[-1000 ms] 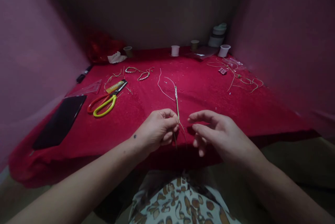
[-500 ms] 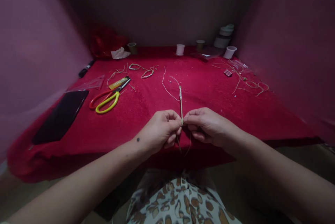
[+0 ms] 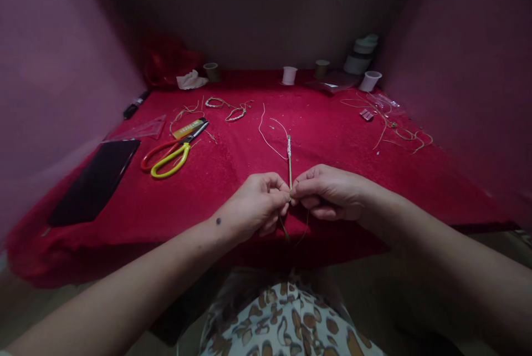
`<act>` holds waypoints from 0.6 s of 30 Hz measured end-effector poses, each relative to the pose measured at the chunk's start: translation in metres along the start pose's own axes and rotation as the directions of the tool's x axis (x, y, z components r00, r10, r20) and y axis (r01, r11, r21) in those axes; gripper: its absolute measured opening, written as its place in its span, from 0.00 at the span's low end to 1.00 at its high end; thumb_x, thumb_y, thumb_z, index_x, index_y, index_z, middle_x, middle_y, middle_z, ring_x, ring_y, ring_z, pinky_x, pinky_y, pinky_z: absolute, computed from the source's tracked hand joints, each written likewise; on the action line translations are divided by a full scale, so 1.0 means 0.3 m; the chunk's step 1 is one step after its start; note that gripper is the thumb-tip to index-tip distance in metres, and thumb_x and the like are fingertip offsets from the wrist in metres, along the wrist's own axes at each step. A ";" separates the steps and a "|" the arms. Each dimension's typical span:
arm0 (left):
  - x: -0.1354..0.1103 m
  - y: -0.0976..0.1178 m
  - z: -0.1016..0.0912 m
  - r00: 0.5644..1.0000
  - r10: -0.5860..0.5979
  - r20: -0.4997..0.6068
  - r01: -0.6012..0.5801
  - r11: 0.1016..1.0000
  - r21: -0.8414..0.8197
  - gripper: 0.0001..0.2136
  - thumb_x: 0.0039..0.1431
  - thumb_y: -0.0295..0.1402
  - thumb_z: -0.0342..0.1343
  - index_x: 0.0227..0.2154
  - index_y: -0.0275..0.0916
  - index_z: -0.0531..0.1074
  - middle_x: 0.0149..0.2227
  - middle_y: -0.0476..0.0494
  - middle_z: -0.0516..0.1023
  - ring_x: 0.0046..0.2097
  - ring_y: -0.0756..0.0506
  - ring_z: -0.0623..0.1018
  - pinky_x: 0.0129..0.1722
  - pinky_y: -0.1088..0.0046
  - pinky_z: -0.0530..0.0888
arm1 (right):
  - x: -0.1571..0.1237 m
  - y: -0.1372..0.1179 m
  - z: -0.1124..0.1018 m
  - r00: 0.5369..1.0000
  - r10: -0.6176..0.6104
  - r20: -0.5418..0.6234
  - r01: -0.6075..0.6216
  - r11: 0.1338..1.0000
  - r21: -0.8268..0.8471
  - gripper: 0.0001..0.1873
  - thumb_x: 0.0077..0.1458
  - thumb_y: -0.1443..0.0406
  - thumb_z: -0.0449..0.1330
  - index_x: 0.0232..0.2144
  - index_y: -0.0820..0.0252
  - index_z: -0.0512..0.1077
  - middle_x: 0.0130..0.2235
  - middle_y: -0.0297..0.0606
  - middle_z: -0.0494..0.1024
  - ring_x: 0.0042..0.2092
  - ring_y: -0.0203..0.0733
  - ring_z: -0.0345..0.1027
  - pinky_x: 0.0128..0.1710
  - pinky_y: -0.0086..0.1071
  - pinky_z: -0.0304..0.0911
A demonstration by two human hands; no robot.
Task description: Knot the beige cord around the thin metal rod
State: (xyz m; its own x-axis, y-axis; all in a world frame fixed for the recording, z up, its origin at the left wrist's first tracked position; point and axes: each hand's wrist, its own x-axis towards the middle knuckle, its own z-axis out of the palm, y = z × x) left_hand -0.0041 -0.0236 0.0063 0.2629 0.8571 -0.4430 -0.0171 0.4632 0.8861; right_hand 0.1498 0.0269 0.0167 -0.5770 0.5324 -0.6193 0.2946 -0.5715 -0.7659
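Observation:
A thin green and white braided cord [image 3: 289, 161] runs from the red cloth toward me. Its near end is pinched between my left hand [image 3: 254, 206] and my right hand [image 3: 328, 192], whose fingertips meet at the cord. Both hands are closed in a pinch. Loose cord tails [image 3: 300, 228] hang below the fingers over the table's front edge. The far end of the cord trails into pale loose strands [image 3: 266, 131] on the cloth.
Scissors with orange and yellow handles [image 3: 169, 154] lie at the left, beside a dark flat tablet [image 3: 95, 181]. Finished braided loops [image 3: 226, 109] and tangled threads [image 3: 390, 126] lie farther back. Small cups [image 3: 290, 75] and a stack of tape rolls [image 3: 361, 54] line the back wall.
My right hand was open and apart from the cord; it has moved left and closed on the cord beside my left hand. The view has shifted slightly.

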 end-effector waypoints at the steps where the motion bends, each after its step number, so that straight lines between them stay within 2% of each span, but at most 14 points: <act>1: 0.001 0.001 -0.002 1.000 -0.003 0.010 0.003 1.000 0.007 0.04 0.51 0.26 0.51 0.25 0.38 0.61 0.15 0.56 0.64 0.10 0.58 0.57 0.08 0.84 0.53 | 0.001 -0.004 -0.003 1.000 0.011 0.012 -0.011 1.000 -0.002 0.08 0.45 0.72 0.54 0.18 0.66 0.68 0.12 0.25 0.55 0.11 0.23 0.44 0.08 0.19 0.39; 6: 0.003 0.017 -0.004 1.000 -0.011 0.012 0.010 0.998 0.068 0.04 0.52 0.26 0.51 0.25 0.38 0.62 0.15 0.57 0.64 0.10 0.58 0.56 0.08 0.83 0.53 | 0.008 -0.005 -0.001 1.000 0.014 -0.007 -0.014 1.000 0.003 0.08 0.44 0.73 0.54 0.17 0.65 0.67 0.12 0.24 0.53 0.11 0.23 0.42 0.08 0.18 0.40; 11: 0.005 0.048 -0.021 0.999 -0.045 0.013 0.042 0.979 0.202 0.02 0.51 0.26 0.50 0.25 0.36 0.65 0.18 0.52 0.71 0.12 0.56 0.62 0.08 0.83 0.54 | 0.006 0.004 0.009 0.999 -0.022 -0.027 0.022 1.000 0.004 0.08 0.45 0.74 0.54 0.17 0.64 0.66 0.12 0.24 0.54 0.12 0.23 0.42 0.09 0.18 0.39; 15: 0.010 0.075 -0.057 0.993 -0.097 0.065 0.069 0.936 0.345 0.03 0.52 0.29 0.51 0.25 0.36 0.68 0.10 0.54 0.65 0.10 0.56 0.56 0.09 0.82 0.51 | 0.000 0.001 0.013 0.999 -0.018 -0.032 0.018 1.000 -0.006 0.07 0.45 0.74 0.54 0.18 0.64 0.65 0.12 0.23 0.54 0.12 0.22 0.41 0.10 0.17 0.40; 18: 0.012 0.101 -0.074 0.990 -0.128 0.066 0.089 0.902 0.422 0.03 0.51 0.30 0.53 0.25 0.36 0.68 0.11 0.54 0.64 0.11 0.56 0.57 0.10 0.81 0.51 | -0.001 0.002 0.017 0.998 -0.018 -0.059 0.016 1.000 -0.022 0.08 0.45 0.74 0.54 0.18 0.63 0.64 0.12 0.23 0.54 0.12 0.22 0.42 0.11 0.17 0.41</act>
State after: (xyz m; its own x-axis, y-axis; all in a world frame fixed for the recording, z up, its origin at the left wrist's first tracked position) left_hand -0.0250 -0.0015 0.0287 0.3256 0.7742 -0.5428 0.4146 0.3990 0.8178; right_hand 0.1462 0.0231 0.0173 -0.5361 0.5783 -0.6150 0.3021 -0.5488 -0.7795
